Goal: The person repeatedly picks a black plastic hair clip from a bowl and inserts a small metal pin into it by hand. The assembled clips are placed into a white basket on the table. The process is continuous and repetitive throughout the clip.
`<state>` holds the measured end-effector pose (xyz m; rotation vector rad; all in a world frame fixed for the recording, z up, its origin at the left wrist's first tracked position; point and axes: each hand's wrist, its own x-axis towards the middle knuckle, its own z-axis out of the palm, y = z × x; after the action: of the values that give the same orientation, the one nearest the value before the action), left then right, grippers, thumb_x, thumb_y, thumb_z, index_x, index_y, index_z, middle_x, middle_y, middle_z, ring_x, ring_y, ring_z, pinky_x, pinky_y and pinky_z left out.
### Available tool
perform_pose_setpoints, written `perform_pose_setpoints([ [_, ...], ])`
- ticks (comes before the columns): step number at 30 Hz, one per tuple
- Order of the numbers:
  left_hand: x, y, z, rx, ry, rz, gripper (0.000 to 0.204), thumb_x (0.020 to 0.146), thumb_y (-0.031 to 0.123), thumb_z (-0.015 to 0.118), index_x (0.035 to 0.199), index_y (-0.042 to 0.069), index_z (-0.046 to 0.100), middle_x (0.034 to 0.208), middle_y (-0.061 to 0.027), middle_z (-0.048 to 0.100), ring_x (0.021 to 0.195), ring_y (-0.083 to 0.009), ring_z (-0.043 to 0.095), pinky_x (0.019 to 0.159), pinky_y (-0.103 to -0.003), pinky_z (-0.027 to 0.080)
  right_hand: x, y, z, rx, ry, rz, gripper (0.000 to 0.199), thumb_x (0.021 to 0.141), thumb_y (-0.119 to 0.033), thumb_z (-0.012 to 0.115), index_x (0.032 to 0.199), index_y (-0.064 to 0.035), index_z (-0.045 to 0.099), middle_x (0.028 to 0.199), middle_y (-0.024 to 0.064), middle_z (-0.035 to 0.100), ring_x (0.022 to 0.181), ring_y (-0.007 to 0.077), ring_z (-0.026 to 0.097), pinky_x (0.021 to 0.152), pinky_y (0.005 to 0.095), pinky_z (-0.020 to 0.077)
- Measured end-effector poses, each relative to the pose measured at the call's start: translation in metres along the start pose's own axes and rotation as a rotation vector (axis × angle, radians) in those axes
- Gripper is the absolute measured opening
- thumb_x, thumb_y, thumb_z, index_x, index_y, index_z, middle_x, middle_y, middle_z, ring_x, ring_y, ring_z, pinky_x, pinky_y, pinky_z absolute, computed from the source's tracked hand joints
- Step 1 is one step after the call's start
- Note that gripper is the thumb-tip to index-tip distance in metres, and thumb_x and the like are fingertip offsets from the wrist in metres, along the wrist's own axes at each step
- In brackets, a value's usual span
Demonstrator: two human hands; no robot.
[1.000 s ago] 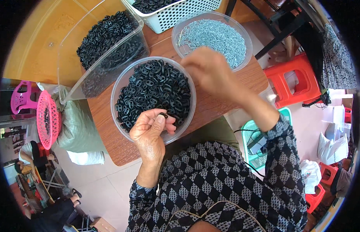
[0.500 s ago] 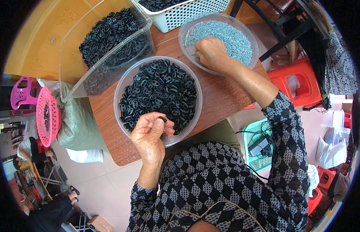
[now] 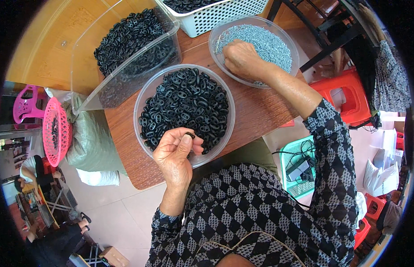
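My left hand is closed over the near edge of a round clear tub, pinching a small black oval piece between thumb and fingers. Heaped in that tub are black plastic pieces, many with two holes. At the far right, my right hand reaches into a shallow clear bowl of small silvery screw-like pieces. Its fingers are bent together near the bowl's left side, and what they hold is hidden.
Behind the tub stand a clear rectangular bin of black pieces and a white perforated basket. Both rest on a brown wooden table. A green basket with cables and a red stool are at right; sacks stand left.
The view has shifted slightly, moving the table and tubs a little to the right. Both hands keep nearly the same pose, the left still pinching the black piece.
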<state>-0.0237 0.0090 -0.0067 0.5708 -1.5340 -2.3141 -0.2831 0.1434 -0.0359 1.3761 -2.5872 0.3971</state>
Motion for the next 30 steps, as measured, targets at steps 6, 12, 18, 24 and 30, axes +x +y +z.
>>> perform_pose_setpoints([
  [6, 0.001, 0.002, 0.003, -0.021, 0.034, -0.009, 0.012, 0.084, 0.005, 0.060, 0.090, -0.005, 0.057, 0.073, -0.0144, 0.063, 0.055, -0.0163, 0.059, 0.049, -0.025, 0.049, -0.011, 0.001, -0.016, 0.108, 0.063, 0.091, 0.008, 0.073, -0.006, 0.052, 0.071, 0.0013, 0.054, 0.067, 0.0192, 0.058, 0.063, 0.0327, 0.057, 0.059, 0.0403, 0.0454],
  [12, 0.006, 0.005, -0.003, -0.051, 0.064, -0.071, 0.015, 0.084, 0.009, 0.060, 0.091, -0.004, 0.057, 0.072, -0.0155, 0.062, 0.052, -0.0182, 0.057, 0.047, -0.027, 0.047, -0.032, -0.049, -0.056, 0.662, 0.041, 0.255, 0.007, 0.078, -0.005, 0.061, 0.079, 0.0005, 0.057, 0.067, -0.0005, 0.054, 0.064, 0.0061, 0.048, 0.058, 0.0222, 0.0425],
  [18, 0.009, 0.007, -0.006, -0.096, 0.036, -0.074, 0.013, 0.086, 0.009, 0.059, 0.092, -0.003, 0.058, 0.074, -0.0126, 0.064, 0.054, -0.0142, 0.058, 0.047, -0.022, 0.046, -0.054, -0.117, -0.051, 1.192, -0.086, 0.267, 0.007, 0.078, -0.004, 0.063, 0.084, -0.0018, 0.061, 0.075, -0.0037, 0.056, 0.068, 0.0027, 0.049, 0.060, 0.0188, 0.0408],
  [24, 0.002, 0.012, -0.005, -0.059, 0.077, -0.040, 0.013, 0.086, 0.008, 0.059, 0.093, -0.003, 0.058, 0.075, -0.0115, 0.064, 0.055, -0.0128, 0.058, 0.049, -0.021, 0.046, -0.048, -0.140, -0.042, 1.303, -0.141, 0.126, 0.009, 0.079, -0.001, 0.061, 0.089, -0.0004, 0.062, 0.077, -0.0023, 0.058, 0.069, 0.0031, 0.052, 0.061, 0.0182, 0.0425],
  [30, -0.003, 0.014, -0.004, 0.025, 0.102, 0.002, 0.012, 0.087, 0.006, 0.057, 0.093, -0.004, 0.059, 0.076, -0.0099, 0.064, 0.058, -0.0108, 0.057, 0.053, -0.020, 0.047, -0.049, -0.151, -0.039, 1.420, -0.123, 0.241, 0.006, 0.076, 0.000, 0.061, 0.082, 0.0010, 0.061, 0.071, 0.0019, 0.060, 0.064, 0.0059, 0.054, 0.058, 0.0215, 0.0452],
])
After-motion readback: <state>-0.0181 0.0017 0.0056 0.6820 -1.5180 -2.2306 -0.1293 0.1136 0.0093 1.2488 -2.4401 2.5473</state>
